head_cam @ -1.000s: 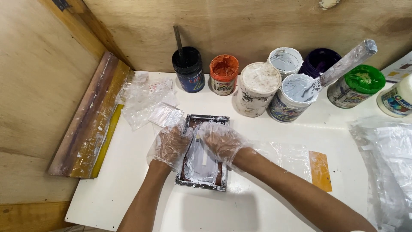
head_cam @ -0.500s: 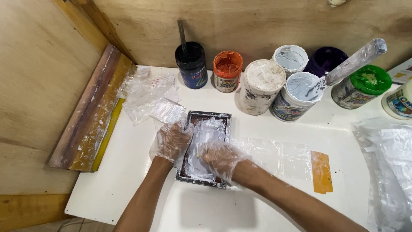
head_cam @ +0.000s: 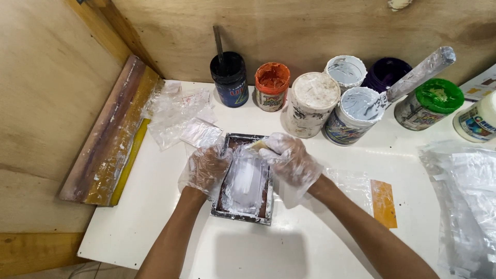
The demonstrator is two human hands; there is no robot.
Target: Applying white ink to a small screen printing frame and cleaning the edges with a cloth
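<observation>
A small metal-edged printing frame (head_cam: 241, 217) lies flat on the white table (head_cam: 155, 206), its mesh smeared with white ink. Both my hands wear thin clear plastic gloves. My left hand (head_cam: 205, 169) presses on the frame's left edge. At the frame's far end, my right hand (head_cam: 290, 158) pinches a small yellowish scraper (head_cam: 258, 145) and holds it against the mesh.
Paint jars line the back wall: black (head_cam: 230, 80), orange (head_cam: 271, 87), a white-lidded tub (head_cam: 310, 103), an open one with a wrapped stick (head_cam: 356, 116), purple (head_cam: 387, 72), green-lidded (head_cam: 429, 103). A wooden squeegee (head_cam: 111, 134) leans at left. Plastic bags (head_cam: 178, 111) and an orange card (head_cam: 383, 203) lie nearby.
My right hand drew the scraper down the mesh toward me, then returned to the frame's far end. My left hand stayed on the left edge.
</observation>
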